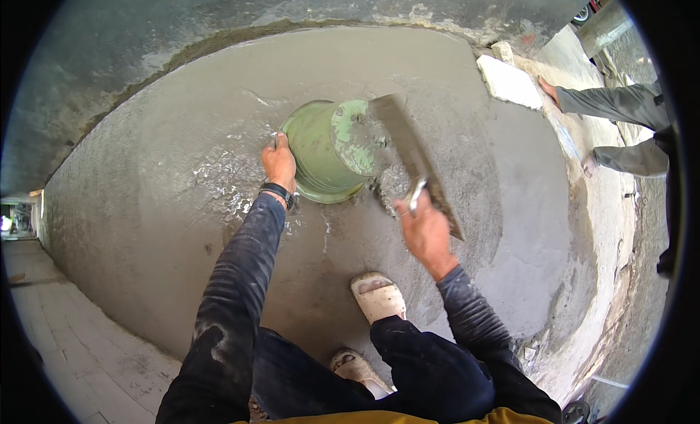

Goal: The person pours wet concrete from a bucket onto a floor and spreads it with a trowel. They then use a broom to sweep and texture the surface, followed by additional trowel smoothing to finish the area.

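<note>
My left hand [279, 164] grips the rim of a pale green plastic bucket [313, 150], which lies tipped on its side on the wet grey cement floor [168, 205]. Wet mortar is smeared on the bucket's base. My right hand [426, 231] holds the handle of a long steel finishing trowel [412, 147], angled beside the bucket with its far end by the base. A lump of wet mortar [390, 187] sits between trowel and bucket.
My sandalled feet [378, 293] stand on the cement. A grey wall [219, 8] borders the far side, pale tiles [73, 329] the lower left. At right, a co-worker's hands [548, 90] are near a white slab [507, 78] on the ledge [612, 220].
</note>
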A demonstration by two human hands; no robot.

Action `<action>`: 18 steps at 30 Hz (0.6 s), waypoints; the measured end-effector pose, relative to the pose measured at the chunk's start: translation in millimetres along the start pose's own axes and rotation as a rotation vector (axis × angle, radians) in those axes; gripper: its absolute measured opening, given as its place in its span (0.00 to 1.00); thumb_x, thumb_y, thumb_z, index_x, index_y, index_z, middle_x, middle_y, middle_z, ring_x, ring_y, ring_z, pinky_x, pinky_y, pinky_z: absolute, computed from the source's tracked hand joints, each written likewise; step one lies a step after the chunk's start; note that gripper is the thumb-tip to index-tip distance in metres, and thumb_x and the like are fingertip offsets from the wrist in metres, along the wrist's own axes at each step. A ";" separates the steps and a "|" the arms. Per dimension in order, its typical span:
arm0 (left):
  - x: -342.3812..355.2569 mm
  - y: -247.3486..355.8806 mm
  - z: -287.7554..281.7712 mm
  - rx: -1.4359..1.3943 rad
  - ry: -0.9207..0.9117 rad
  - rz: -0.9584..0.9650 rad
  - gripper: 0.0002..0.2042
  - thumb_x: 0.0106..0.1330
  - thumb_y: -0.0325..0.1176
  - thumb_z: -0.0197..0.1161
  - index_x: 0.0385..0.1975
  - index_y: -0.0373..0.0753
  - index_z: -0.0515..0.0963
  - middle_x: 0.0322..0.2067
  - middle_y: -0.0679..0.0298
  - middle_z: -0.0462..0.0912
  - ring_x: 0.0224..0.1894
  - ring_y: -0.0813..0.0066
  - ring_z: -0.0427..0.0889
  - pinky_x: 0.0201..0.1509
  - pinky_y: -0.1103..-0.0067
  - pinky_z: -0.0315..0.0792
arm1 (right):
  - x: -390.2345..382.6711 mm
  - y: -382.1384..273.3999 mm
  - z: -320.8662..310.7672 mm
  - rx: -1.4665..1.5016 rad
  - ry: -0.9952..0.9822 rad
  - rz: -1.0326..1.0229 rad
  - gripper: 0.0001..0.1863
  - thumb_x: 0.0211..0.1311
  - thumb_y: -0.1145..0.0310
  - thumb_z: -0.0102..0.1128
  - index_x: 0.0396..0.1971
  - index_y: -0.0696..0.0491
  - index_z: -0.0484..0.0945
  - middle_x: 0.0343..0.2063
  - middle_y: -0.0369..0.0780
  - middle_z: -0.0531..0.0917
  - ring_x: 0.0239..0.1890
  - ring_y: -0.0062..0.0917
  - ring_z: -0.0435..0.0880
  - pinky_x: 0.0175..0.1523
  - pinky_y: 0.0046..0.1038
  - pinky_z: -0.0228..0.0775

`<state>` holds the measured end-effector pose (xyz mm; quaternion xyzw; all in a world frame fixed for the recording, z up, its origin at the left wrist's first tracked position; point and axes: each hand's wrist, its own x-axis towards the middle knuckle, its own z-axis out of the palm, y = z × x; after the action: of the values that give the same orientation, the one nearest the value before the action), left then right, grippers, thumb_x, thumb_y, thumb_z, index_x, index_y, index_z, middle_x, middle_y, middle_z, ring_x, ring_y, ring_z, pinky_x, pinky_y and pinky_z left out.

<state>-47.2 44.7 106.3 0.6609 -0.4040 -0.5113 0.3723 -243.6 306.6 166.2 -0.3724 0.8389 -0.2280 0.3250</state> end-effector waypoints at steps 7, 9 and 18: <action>3.7 6.1 -0.1 -0.039 0.010 -0.008 0.28 0.78 0.44 0.60 0.61 0.21 0.72 0.53 0.44 0.83 0.54 0.59 0.82 0.62 0.68 0.72 | -2.8 0.3 -5.7 -0.203 0.420 -0.271 0.27 0.78 0.45 0.51 0.47 0.60 0.73 0.19 0.49 0.83 0.20 0.39 0.86 0.23 0.42 0.77; 1.5 10.0 -2.5 -0.053 -0.012 -0.004 0.27 0.78 0.44 0.59 0.59 0.20 0.72 0.52 0.44 0.83 0.54 0.59 0.82 0.61 0.68 0.72 | -11.2 7.0 -0.1 0.095 0.327 -0.219 0.30 0.78 0.44 0.50 0.47 0.62 0.73 0.18 0.48 0.81 0.20 0.41 0.85 0.27 0.44 0.77; 4.5 15.2 -2.4 -0.128 0.004 -0.040 0.28 0.77 0.46 0.60 0.54 0.18 0.75 0.52 0.41 0.83 0.52 0.58 0.82 0.59 0.66 0.74 | -23.3 17.2 2.4 0.018 0.090 -0.093 0.30 0.78 0.42 0.50 0.44 0.60 0.76 0.14 0.34 0.74 0.14 0.22 0.74 0.18 0.34 0.69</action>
<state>-46.5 34.7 118.8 0.6448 -0.3561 -0.5421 0.4043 -238.2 335.0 162.6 -0.3975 0.8323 -0.2670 0.2791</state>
